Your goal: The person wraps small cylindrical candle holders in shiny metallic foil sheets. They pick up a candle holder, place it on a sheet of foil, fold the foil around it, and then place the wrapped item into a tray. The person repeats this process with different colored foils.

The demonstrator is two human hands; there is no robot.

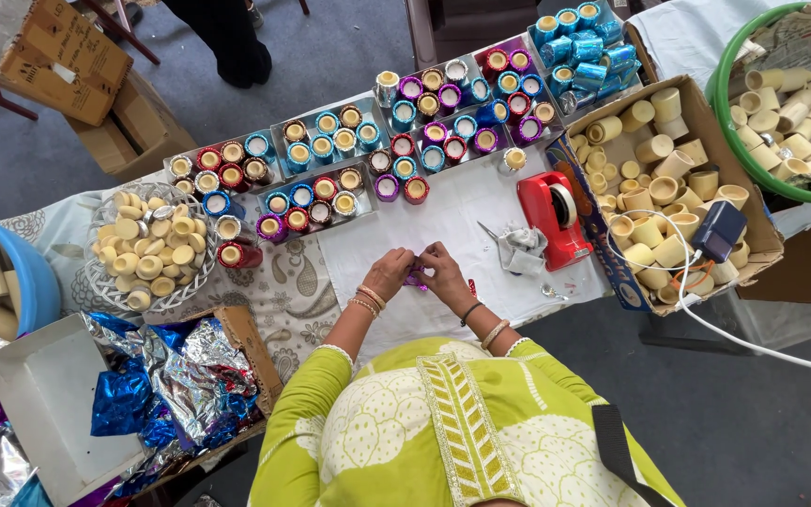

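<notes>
Head view, looking straight down on a long work table (293, 300) under a paisley cloth, white sheet (462, 211) spread at centre. To the right, big cardboard box (706, 122) heaped with bare cream candle cups, dark blue power adapter (717, 230) and white cable on top; past it, green tub (734, 113) of the same cups. To the left, blue tub (39, 282), then open box of crumpled blue and silver foil sheets (171, 385), then clear dish (105, 282) piled with cream wax discs. Along the far edge, trays of foil-wrapped candle cups (330, 141) in red, teal, purple and silver. Red tape dispenser (548, 216) right of centre, folded grey foil (523, 249) just beside it. At near centre, left hand (389, 274) and right hand (445, 275) meeting, fingertips of both pinched on a small purple foil piece (415, 277) held just above the white sheet.
</notes>
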